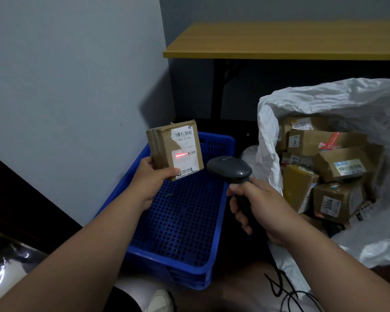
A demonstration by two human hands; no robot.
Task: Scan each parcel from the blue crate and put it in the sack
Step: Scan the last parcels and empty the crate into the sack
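Head view: left hand (152, 176) fingers pinch the upright parcel (175, 152) over the blue crate (212, 239), sack (268, 122) lying right, beyond the right hand (257, 203) whose fingers wrap the scanner (230, 168).

Sack (324, 104) cut off at right edge, scanner (229, 168) handle hidden in right hand (257, 206), label (185, 152) print unreadable

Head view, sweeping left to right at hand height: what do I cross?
Left hand → parcel it holds over the blue crate → scanner → right hand gripping its handle → white sack of scanned boxes.
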